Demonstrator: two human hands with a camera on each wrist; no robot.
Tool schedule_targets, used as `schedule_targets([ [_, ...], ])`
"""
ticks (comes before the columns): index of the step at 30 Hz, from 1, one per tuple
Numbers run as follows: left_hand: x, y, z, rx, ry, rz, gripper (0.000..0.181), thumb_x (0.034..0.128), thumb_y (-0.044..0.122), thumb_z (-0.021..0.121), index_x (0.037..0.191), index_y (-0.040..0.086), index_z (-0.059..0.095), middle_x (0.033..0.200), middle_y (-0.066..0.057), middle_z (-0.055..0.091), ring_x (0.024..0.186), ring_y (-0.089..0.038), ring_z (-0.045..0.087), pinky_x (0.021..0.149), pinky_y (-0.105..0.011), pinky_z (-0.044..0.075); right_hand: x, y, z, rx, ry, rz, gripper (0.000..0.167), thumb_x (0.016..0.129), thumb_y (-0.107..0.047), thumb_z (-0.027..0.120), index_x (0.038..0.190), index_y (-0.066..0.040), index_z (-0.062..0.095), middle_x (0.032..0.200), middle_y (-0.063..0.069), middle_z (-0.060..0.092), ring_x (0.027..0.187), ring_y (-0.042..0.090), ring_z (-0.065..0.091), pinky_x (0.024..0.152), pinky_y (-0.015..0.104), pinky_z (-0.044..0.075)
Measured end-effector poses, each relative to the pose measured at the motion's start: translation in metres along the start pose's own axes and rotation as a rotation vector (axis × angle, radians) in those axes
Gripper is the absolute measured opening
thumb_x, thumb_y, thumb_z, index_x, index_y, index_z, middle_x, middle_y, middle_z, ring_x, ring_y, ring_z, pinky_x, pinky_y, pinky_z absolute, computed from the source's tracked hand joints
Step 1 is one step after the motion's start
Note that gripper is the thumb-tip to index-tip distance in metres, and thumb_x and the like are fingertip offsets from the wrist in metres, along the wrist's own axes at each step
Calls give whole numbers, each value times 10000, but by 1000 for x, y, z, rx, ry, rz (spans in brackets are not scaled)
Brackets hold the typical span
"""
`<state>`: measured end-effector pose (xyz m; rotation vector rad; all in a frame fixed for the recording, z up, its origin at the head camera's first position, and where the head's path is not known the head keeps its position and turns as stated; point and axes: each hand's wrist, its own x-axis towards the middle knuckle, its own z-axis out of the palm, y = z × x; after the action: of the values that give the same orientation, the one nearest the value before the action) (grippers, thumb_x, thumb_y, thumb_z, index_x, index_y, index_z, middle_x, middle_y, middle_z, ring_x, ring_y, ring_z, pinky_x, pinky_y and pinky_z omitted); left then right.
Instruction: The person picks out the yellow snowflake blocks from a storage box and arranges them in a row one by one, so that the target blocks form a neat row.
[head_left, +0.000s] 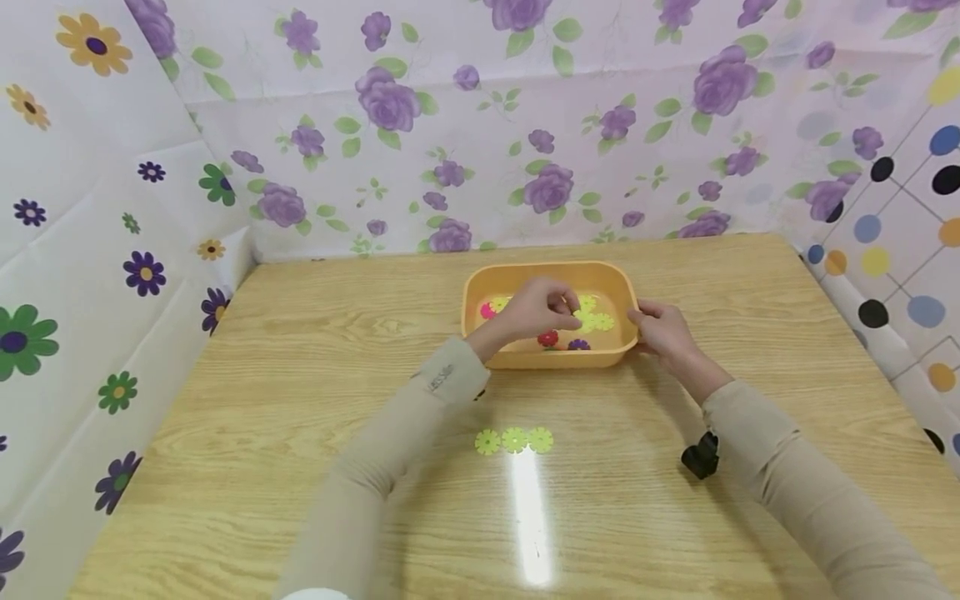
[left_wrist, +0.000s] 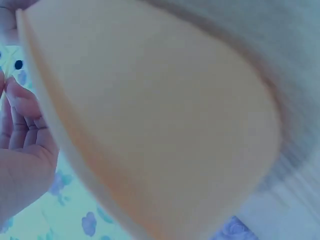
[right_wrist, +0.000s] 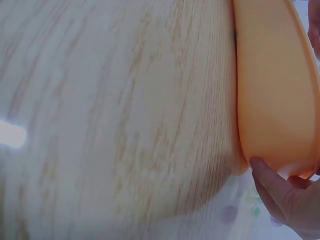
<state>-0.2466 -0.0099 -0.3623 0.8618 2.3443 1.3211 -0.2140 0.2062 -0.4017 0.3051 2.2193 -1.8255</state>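
An orange plastic basin point(head_left: 555, 359) stands on the table with flower-shaped plastic pieces inside. My left hand point(head_left: 534, 312) reaches over its near rim, thumb and forefinger brought together at a yellow-green flower piece; in the left wrist view a thin yellowish edge shows between the fingertips of that hand point(left_wrist: 25, 135). More yellow-green flower pieces point(head_left: 600, 322) lie in the basin beyond my fingers, with a red one point(head_left: 548, 338), a purple one point(head_left: 578, 344) and a pink one point(head_left: 487, 311). At the basin's right end my right hand point(head_left: 666, 332) grips the rim, thumb against the outer wall in the right wrist view.
Three yellow-green flower pieces point(head_left: 514, 440) lie in a touching row on the wooden table point(head_left: 300, 400), nearer to me than the basin. A black wrist-camera mount point(head_left: 701, 455) is at my right sleeve. Flower-patterned cloth point(head_left: 465, 167) borders the table's far edge.
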Motion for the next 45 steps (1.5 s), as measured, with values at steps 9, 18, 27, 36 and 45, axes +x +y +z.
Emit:
schedule_targets([
  [9,-50,-4,-14,-23,94,-4,139,780,83,717,890,31,648,726,-44,634,701,-179,593,639,-246,488,-1,-2,2,-7,3,0,485,985,-169,359,1415,24,241,1355,262,366,1142,342,464,726,245,514],
  [18,-97,-16,-26,-86,79,-53,118,764,10,709,857,-18,644,700,-53,630,661,-182,578,627,-242,475,-3,-1,-1,-30,2,-4,481,989,-165,344,1418,23,232,1348,270,369,1142,357,461,763,278,511],
  [27,-138,-37,-40,-75,-109,-147,91,786,-21,649,873,-48,639,705,-56,639,633,-168,579,587,-298,492,-2,-2,1,-4,3,11,481,984,-153,359,1413,31,241,1344,272,374,1147,344,462,749,265,514],
  [36,-153,-63,-47,-51,-331,-324,74,765,-20,666,835,-30,647,628,12,596,552,-68,464,537,-216,410,-2,-3,1,-10,12,10,470,984,-154,357,1411,20,263,1334,264,394,1135,345,473,779,294,508],
  [45,-157,-74,-34,76,-360,-341,65,732,-33,698,767,0,654,578,4,588,479,-78,485,463,-198,408,-1,-2,1,-12,6,-1,474,983,-151,358,1411,25,257,1337,268,387,1139,353,466,733,255,516],
])
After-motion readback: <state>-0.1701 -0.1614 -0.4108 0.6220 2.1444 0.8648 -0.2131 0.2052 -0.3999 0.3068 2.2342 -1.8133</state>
